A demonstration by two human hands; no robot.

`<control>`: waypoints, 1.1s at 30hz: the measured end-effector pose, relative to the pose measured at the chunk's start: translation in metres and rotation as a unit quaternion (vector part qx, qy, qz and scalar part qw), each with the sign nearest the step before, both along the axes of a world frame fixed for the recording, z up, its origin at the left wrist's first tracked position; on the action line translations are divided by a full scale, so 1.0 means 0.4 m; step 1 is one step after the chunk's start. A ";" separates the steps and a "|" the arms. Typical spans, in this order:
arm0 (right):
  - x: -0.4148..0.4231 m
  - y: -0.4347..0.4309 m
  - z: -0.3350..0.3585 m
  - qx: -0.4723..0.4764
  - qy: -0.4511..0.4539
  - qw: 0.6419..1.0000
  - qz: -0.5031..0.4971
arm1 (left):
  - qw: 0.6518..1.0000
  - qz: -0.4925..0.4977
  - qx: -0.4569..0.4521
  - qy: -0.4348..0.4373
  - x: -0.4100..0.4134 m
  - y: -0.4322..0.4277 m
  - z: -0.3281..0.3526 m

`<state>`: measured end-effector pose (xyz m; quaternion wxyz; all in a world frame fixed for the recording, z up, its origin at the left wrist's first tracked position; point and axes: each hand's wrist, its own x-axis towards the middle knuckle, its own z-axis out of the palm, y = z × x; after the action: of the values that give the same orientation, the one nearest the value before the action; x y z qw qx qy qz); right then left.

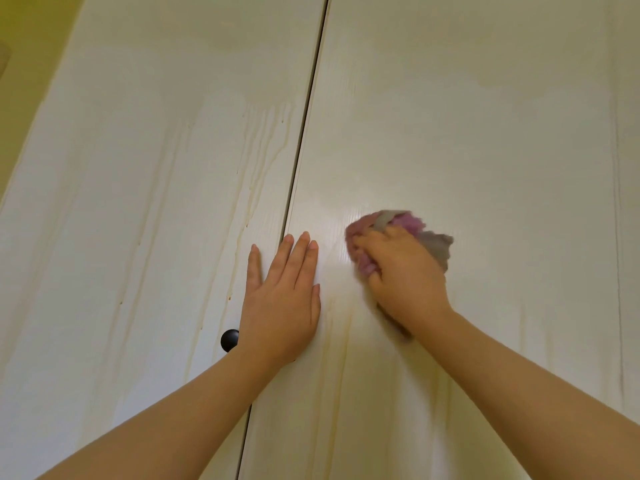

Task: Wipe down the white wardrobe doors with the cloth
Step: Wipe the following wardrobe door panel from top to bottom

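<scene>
Right grip (405, 275) was closed round the cloth (403, 220), a pink-and-grey wad pressed to the right door (485, 133), just right of centre frame. Cloth edges were blurred, so I judged it mid-stroke. Left grip (282, 299) was wide, fingers straight, palm flat across the seam (308, 116) at lower centre, holding nothing. Knob (229, 340) sat just left of its wrist.

Left door (138, 168) carried yellowish drip streaks (263, 140) from mid-frame down toward the knob. Fainter streaks ran below the cloth on the right door. The patch beside the cloth looked glossy, probably wet.

My take on doing this step well:
- Work top down so runoff doesn't re-streak cleaned area.
- Overlap passes and follow the vertical grain.
- Brace with the flat palm so the door doesn't flex or swing.
- Flatten the wad for more contact, and refold to a clean face when it loads up.
- Run a cloth edge along the seam.

Main risk was smearing the streaks rather than lifting them. The task looked early, with most of both doors apparently unwiped.
</scene>
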<state>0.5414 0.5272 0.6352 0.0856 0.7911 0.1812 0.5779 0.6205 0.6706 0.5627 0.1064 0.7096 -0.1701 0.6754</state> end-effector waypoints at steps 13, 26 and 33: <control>-0.001 -0.011 -0.145 -0.181 0.025 0.983 0.001 | 0.999 0.007 0.035 0.023 -0.013 0.014 -0.005; -0.020 -0.018 -0.121 -0.184 0.053 0.981 -0.015 | 0.997 0.016 0.066 0.030 -0.024 0.032 -0.025; 0.001 -0.010 -0.137 -0.081 0.004 0.997 0.002 | 0.996 0.015 0.080 0.032 -0.031 0.039 -0.056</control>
<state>0.5420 0.5232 0.5805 0.1477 0.7833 0.2299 0.5583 0.6081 0.6860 0.5402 0.0446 0.7400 -0.2089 0.6378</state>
